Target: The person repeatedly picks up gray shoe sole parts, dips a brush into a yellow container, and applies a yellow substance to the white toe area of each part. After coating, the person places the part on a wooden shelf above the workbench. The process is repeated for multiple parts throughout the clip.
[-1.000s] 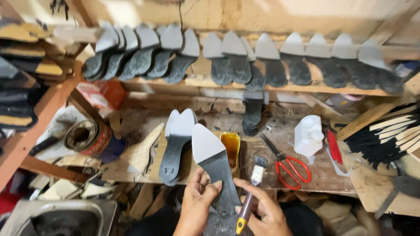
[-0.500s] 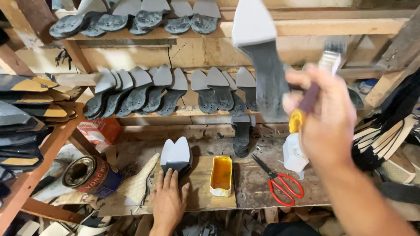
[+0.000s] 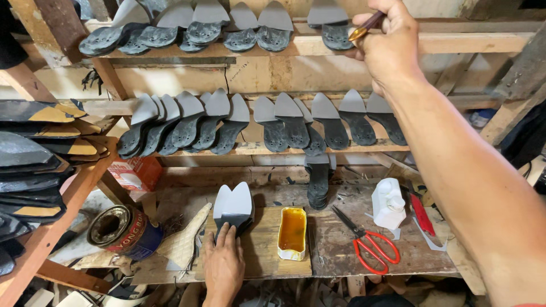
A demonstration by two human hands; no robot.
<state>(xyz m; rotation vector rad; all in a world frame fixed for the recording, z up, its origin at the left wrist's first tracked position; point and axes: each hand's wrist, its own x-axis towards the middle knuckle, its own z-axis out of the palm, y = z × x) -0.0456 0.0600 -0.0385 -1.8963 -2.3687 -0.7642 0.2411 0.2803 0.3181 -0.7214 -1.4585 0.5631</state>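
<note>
Hands at the shoe sole bench

The left hand (image 3: 223,262) lies flat, fingers spread, on gray soles (image 3: 232,206) on the wooden board (image 3: 261,250). The right hand (image 3: 388,42) pinches a brush handle (image 3: 364,27) by the top shelf (image 3: 455,41).

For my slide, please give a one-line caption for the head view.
Left hand rests on stacked shoe soles beside a glue tin; right hand lifts a brush to the top shelf.

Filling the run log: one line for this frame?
left hand: on grey pointed shoe soles, workbench | right hand: raised at top shelf, holding yellow-handled brush | yellow glue tin: beside soles
</note>
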